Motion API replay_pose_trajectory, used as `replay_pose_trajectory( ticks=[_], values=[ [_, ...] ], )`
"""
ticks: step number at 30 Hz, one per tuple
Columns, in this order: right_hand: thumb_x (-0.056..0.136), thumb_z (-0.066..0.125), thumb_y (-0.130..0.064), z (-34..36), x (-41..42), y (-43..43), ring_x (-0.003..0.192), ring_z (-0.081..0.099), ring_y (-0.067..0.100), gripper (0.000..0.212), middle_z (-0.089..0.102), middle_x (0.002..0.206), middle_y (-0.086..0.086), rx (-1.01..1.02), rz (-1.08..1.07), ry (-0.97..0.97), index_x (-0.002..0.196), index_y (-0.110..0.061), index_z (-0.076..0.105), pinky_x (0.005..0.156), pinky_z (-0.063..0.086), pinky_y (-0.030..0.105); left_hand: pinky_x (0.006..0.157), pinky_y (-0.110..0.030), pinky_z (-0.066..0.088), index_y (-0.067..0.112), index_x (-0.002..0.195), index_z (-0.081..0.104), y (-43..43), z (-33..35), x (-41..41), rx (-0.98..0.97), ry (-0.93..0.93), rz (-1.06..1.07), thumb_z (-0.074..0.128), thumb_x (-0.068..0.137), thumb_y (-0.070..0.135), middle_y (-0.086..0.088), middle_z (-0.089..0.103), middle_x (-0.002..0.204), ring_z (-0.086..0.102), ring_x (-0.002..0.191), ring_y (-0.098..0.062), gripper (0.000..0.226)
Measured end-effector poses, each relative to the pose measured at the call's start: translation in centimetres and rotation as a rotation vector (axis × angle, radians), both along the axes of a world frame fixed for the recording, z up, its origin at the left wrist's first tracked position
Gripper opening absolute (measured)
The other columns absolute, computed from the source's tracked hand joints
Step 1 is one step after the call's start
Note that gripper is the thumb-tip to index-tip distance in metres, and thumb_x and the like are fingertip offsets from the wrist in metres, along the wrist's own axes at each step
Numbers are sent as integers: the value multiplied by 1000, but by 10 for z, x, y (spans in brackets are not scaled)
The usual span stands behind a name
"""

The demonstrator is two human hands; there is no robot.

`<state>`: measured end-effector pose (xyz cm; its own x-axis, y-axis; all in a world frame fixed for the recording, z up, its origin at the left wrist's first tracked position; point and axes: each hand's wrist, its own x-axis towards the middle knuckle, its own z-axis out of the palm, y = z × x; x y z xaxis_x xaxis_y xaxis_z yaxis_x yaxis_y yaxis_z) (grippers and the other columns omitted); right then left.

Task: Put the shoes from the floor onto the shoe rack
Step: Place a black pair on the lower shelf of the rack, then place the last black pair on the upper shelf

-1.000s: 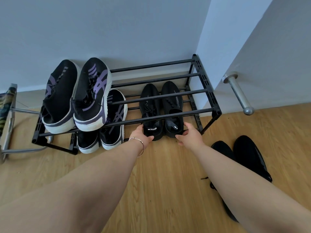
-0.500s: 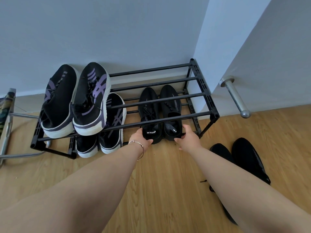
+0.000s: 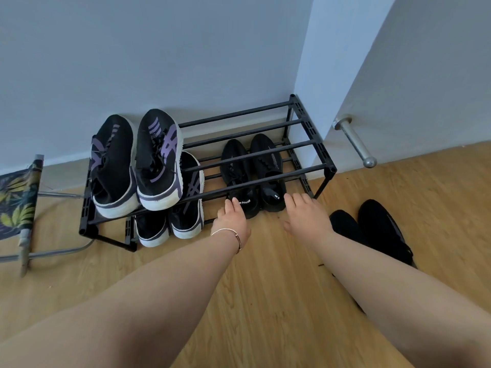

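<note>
Now I have both hands just in front of the black metal-bar shoe rack (image 3: 329, 168), empty. My left hand (image 3: 231, 221) has its fingers (image 3: 235, 204) loosely spread, touching the heel of the black knit sneakers (image 3: 255, 179) on the lower tier near the rack's right end; my right hand (image 3: 305, 216) hovers spread beside them. That pair looks placed. Next I judge I must reach right for the plain black shoes (image 3: 372, 229) on the wooden floor (image 3: 265, 301).
</note>
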<state>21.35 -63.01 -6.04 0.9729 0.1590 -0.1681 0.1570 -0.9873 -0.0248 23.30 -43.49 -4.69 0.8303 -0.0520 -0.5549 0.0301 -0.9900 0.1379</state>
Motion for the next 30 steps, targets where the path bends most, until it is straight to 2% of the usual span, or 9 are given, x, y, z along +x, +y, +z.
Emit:
replay_pose_trajectory(
  ticks=[3,6,10,14,19,22,26,30],
  values=[
    [95,51,-45,28,-15,2,129,50,30,63,57,136,10,-131,109,-19,145,-8,42,113,37,46,121,-46,26,5,159,1,3,20,-15,144,-122,-151,45,100,31,-19,9,168,15,153,-36,78],
    [93,46,-47,61,-29,7,126,49,30,62,56,135,9,-208,163,-18,142,-9,45,112,35,48,120,-52,25,6,159,6,7,41,-26,205,-212,-237,39,101,33,-21,15,166,17,152,-39,72],
    [90,47,-47,117,-43,12,125,49,30,65,54,136,10,-295,145,-26,142,-7,45,106,39,45,120,-55,23,9,160,8,15,74,-38,168,-265,-320,43,100,43,-20,17,166,16,153,-39,77],
    [88,50,-47,174,-58,13,115,54,27,60,59,127,9,-312,95,-59,133,-7,50,97,45,42,121,-55,22,8,160,7,15,114,-46,118,-303,-392,45,96,58,-20,15,167,16,153,-40,89],
    [91,47,-55,223,-74,-2,120,52,28,63,56,132,8,-345,75,-55,137,-13,46,102,44,46,122,-54,21,8,160,5,4,164,-46,88,-406,-481,40,97,60,-20,14,167,15,153,-40,89],
    [93,44,-54,226,-83,-19,126,50,30,62,53,138,9,-323,44,-32,144,-18,40,104,43,48,122,-54,21,9,160,5,-4,175,-47,72,-458,-529,38,98,60,-20,14,168,15,154,-39,87],
    [93,44,-56,201,-84,-50,121,52,30,62,54,136,9,-348,49,-49,139,-16,44,101,43,46,123,-53,21,10,160,4,-20,157,-51,83,-468,-558,36,98,61,-18,13,168,13,154,-38,87],
    [93,45,-61,161,-86,-92,120,52,32,73,53,138,12,-336,63,-73,147,-13,37,99,45,48,123,-52,21,11,160,5,-55,123,-55,80,-468,-549,38,98,61,-17,13,168,13,154,-37,86]
  ],
)
